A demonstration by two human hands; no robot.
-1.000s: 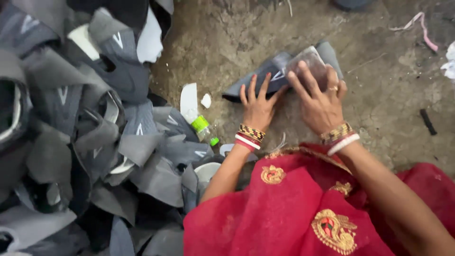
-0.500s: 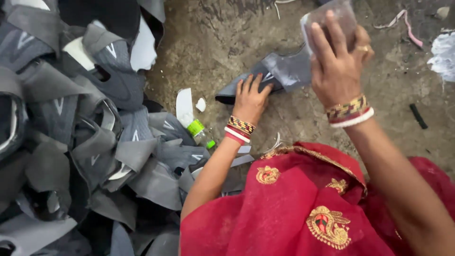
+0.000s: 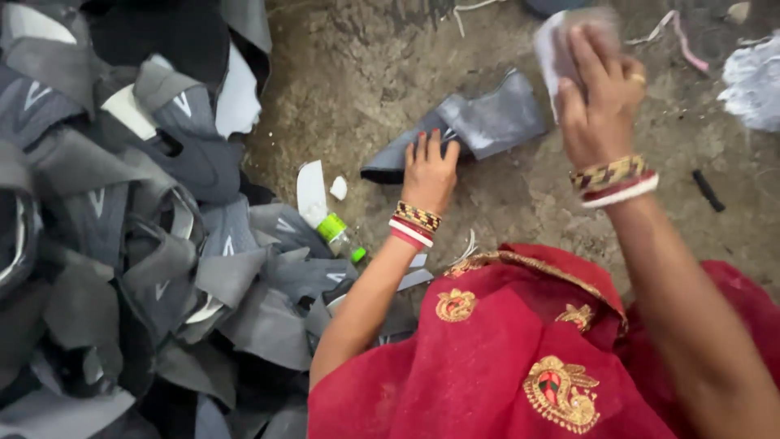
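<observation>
A: What does the right hand have?

B: Its fingers are closed around a thin, pale, translucent sheet, raised above the ground and blurred, so its exact shape is hard to tell.

A: And the left hand?

B: Open, fingers spread flat, pressing on one end of a dark grey curved shoe-upper piece of fabric that lies on the dusty concrete floor. It grips nothing.

A: What lies around them?

B: To the left, a big heap of grey and black cut shoe pieces. Near the left wrist, a small bottle with a green cap and a white scrap. A red embroidered cloth covers the lap.
</observation>
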